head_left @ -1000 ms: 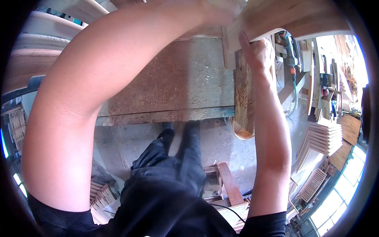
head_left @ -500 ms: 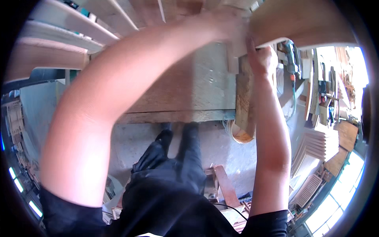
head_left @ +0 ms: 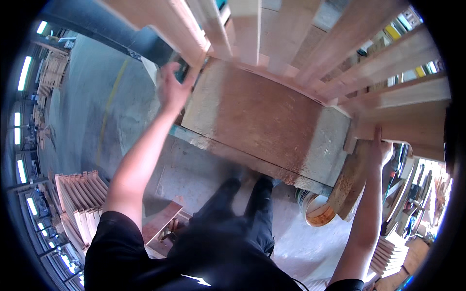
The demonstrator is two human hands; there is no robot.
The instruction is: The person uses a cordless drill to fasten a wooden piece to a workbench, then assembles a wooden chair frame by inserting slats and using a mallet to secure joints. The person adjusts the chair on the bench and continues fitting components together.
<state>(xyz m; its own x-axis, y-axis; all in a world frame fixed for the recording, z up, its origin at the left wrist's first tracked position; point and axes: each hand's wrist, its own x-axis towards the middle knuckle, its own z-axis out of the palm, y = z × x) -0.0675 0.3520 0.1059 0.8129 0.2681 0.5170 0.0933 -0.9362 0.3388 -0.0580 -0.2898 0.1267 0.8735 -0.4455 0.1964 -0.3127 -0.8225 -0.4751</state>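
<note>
A large frame of pale wooden slats (head_left: 388, 92) was seen raised over a worn workbench with a brown, dusty chipboard top (head_left: 262, 126). The left hand (head_left: 172, 89) was held up at the left end of the frame, its fingers spread and blurred beside the nearest slat (head_left: 170, 24); whether that slat was gripped or only touched could not be told. The right hand (head_left: 378, 145) was pressed flat, fingers extended, against the lower edge of the frame's right end, just above a rough wooden block (head_left: 352, 184) leaning at the bench's right corner. A white plastic bucket with an orange inside (head_left: 315, 209) was seen on the grey concrete floor (head_left: 87, 111) just beside that block. A stack of similar slatted frames (head_left: 80, 203) was seen on the floor to the left, well apart from the bench.
</note>
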